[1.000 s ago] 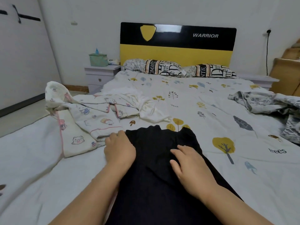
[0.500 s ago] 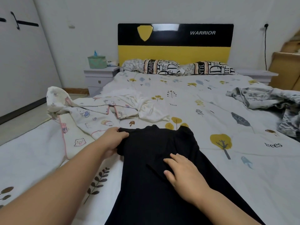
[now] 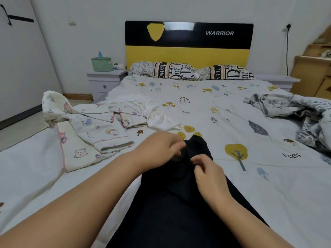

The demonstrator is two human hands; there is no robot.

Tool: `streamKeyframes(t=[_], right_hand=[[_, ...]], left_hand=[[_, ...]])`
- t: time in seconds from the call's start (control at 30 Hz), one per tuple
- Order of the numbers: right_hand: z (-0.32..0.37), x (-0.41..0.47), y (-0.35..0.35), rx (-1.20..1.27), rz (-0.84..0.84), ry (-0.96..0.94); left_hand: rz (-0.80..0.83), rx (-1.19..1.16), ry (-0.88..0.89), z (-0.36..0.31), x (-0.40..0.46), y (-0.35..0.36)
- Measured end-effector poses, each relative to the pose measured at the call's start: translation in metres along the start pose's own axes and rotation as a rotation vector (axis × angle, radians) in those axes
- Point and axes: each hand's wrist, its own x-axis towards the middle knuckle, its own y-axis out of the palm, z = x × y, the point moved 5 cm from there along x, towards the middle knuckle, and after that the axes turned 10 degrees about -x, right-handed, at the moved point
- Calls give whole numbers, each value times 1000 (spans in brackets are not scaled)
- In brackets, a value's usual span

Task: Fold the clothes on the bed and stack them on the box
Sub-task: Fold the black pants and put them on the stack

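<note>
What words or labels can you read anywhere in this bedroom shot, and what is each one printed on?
"WARRIOR": white letters on the black band of the headboard.
"trees": black print on the bedsheet beside a yellow tree; again, smaller, at mid-bed.
Large black lettering on the two pillows: only fragments show, no whole word reads.
Cartoon pyjamas and black garment: no readable text.

head cam, fwd-down, close over bed (image 3: pixel 206 108)
</note>
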Motion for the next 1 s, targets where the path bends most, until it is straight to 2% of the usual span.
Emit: streamKeyframes(t=[0.07,0.1,0.13,0.23,0.3,0.4,0.43,0.53,0.63,0.8,0.87,1.0], right_hand=[[-6,5,-6,25,-51,83],[-6,7,-6,3,-46,94],[-4,10,-5,-49,-29,78],[14,18,11,-284,59,-125],[24,18,30,-482,201,-301],[17,12,47,-769,427,-358],[12,11,46,-798,436,-335],[0,6,47,-782,418,-296],[-6,1,52,-760,473,-299],[8,-10,8,-583,266,-294],[3,-31,-11,-584,274,-266],[-23,-92,-39,-726,422,-167]], left_hand=[[-327,115,18,13,0,-14],[-398,171,-11,22,-1,-17],[-389,208,-49,33,0,-15],[-93,316,-62,63,2,14],[46,432,-52,80,4,30],[256,437,-261,106,3,40],[270,457,-298,109,3,40],[128,604,-267,106,0,40],[148,582,-297,104,-11,52],[-36,562,-212,69,-33,34],[18,522,-172,55,-61,37],[179,506,-216,43,-136,50]])
